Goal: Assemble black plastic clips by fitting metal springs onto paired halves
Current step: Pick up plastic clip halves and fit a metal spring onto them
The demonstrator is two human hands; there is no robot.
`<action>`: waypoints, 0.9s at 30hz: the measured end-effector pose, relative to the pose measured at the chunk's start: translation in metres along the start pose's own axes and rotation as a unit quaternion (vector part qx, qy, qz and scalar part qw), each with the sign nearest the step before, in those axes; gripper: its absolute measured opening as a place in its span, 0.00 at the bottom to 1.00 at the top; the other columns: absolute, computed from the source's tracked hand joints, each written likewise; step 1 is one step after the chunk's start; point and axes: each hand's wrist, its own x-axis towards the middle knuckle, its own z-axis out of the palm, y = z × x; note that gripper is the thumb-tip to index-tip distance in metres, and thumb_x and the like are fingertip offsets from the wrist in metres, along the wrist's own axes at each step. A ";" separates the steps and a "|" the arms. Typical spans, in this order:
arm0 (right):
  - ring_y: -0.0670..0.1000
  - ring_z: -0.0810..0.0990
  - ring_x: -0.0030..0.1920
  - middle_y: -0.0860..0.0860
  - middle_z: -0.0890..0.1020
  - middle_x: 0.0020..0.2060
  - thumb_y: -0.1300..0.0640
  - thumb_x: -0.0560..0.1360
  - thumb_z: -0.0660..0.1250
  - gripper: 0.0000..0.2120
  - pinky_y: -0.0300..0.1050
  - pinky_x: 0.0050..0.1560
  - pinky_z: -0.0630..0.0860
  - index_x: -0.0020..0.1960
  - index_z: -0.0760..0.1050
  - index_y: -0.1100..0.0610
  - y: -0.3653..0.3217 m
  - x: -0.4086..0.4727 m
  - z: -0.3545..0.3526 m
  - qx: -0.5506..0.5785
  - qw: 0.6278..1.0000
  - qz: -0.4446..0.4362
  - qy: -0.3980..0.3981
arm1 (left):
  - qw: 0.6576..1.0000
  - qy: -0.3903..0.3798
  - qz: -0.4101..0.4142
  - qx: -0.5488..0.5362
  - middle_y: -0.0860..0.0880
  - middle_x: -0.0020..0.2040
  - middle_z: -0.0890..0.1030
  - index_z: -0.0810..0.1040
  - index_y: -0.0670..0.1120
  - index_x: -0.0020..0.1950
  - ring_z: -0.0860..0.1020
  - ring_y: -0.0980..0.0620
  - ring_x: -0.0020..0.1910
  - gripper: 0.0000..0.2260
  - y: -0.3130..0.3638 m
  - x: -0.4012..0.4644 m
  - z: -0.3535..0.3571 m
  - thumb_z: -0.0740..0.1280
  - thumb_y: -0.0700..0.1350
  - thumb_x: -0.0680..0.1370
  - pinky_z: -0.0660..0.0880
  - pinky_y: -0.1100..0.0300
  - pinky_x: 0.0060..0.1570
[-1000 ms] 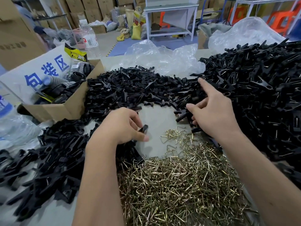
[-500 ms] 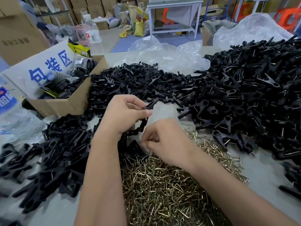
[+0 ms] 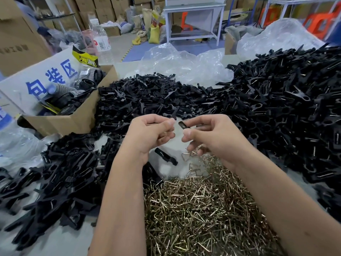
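White sign leaning in the cardboard box: blue characters "包装区". Yellow-and-black packet just behind the sign: brand print, roughly "PRO…", blurred. Bottle label behind the box: red mark, unreadable.

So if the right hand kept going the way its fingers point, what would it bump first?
Probably the left hand. The right hand pinches a black clip half pointing left toward it, with only a small gap between them, though depth is hard to judge.
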 end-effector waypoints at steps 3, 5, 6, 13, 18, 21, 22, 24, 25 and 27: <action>0.50 0.84 0.32 0.57 0.87 0.38 0.65 0.74 0.77 0.10 0.40 0.28 0.75 0.53 0.82 0.58 0.004 0.003 -0.005 -0.009 0.997 -0.033 0.069 | 1.000 0.002 -0.004 0.010 0.45 0.39 0.86 0.86 0.42 0.44 0.84 0.53 0.35 0.06 -0.001 0.000 0.003 0.73 0.42 0.79 0.79 0.66 0.34; 0.51 0.84 0.30 0.55 0.87 0.36 0.64 0.72 0.79 0.09 0.41 0.28 0.74 0.49 0.82 0.57 0.008 0.003 -0.005 -0.036 0.990 -0.080 0.114 | 1.000 -0.008 0.002 0.009 0.46 0.38 0.86 0.86 0.42 0.44 0.84 0.54 0.34 0.05 0.000 -0.001 0.008 0.73 0.40 0.79 0.78 0.67 0.33; 0.51 0.84 0.30 0.54 0.86 0.35 0.63 0.71 0.80 0.09 0.42 0.28 0.75 0.47 0.82 0.56 0.010 0.003 -0.004 -0.059 0.983 -0.104 0.136 | 1.000 -0.011 0.002 0.007 0.46 0.37 0.86 0.85 0.42 0.45 0.84 0.54 0.34 0.04 0.001 -0.002 0.010 0.73 0.39 0.79 0.78 0.67 0.33; 0.45 0.84 0.35 0.45 0.85 0.33 0.63 0.70 0.79 0.08 0.51 0.42 0.84 0.41 0.83 0.53 0.015 0.003 -0.005 -0.207 0.927 -0.201 0.239 | 0.997 -0.064 -0.008 0.033 0.42 0.38 0.85 0.85 0.39 0.44 0.85 0.49 0.36 0.02 0.003 -0.008 0.043 0.75 0.35 0.76 0.83 0.61 0.37; 0.43 0.84 0.36 0.43 0.85 0.36 0.64 0.74 0.74 0.06 0.46 0.43 0.83 0.48 0.87 0.55 0.009 0.003 -0.007 -0.260 0.913 -0.246 0.194 | 0.998 -0.057 0.013 0.027 0.42 0.38 0.85 0.85 0.37 0.45 0.85 0.50 0.36 0.03 0.002 -0.006 0.040 0.75 0.37 0.77 0.84 0.59 0.42; 0.45 0.85 0.38 0.45 0.86 0.37 0.61 0.77 0.73 0.06 0.47 0.43 0.84 0.52 0.87 0.57 0.008 0.004 -0.006 -0.229 0.928 -0.241 0.168 | 0.999 -0.038 0.004 -0.008 0.42 0.38 0.85 0.85 0.37 0.46 0.84 0.50 0.34 0.08 0.003 -0.005 0.038 0.70 0.40 0.81 0.81 0.64 0.37; 0.46 0.86 0.37 0.46 0.86 0.37 0.61 0.78 0.72 0.05 0.47 0.42 0.85 0.52 0.87 0.57 0.008 0.004 -0.006 -0.207 0.935 -0.237 0.164 | 0.999 -0.036 -0.001 -0.025 0.41 0.39 0.85 0.86 0.37 0.46 0.84 0.50 0.35 0.09 0.003 -0.005 0.037 0.69 0.39 0.82 0.81 0.64 0.37; 0.48 0.87 0.35 0.50 0.86 0.35 0.63 0.79 0.72 0.05 0.46 0.39 0.85 0.51 0.86 0.59 0.008 0.005 -0.007 -0.142 0.952 -0.221 0.159 | 0.998 -0.039 -0.005 -0.050 0.40 0.41 0.85 0.86 0.37 0.46 0.84 0.50 0.36 0.07 0.004 -0.005 0.036 0.70 0.37 0.81 0.81 0.65 0.37; 0.50 0.87 0.34 0.52 0.86 0.34 0.64 0.79 0.72 0.04 0.45 0.38 0.85 0.50 0.86 0.60 0.008 0.005 -0.007 -0.103 0.960 -0.207 0.158 | 0.997 -0.041 -0.007 -0.061 0.40 0.40 0.85 0.86 0.37 0.45 0.84 0.50 0.36 0.05 0.004 -0.006 0.036 0.72 0.37 0.79 0.81 0.66 0.37; 0.54 0.87 0.34 0.56 0.87 0.35 0.66 0.78 0.73 0.04 0.44 0.36 0.84 0.47 0.85 0.60 0.008 0.004 -0.007 -0.009 0.972 -0.171 0.159 | 0.996 -0.043 -0.014 -0.082 0.43 0.37 0.84 0.85 0.37 0.45 0.85 0.50 0.35 0.01 0.006 -0.008 0.036 0.74 0.35 0.76 0.80 0.67 0.35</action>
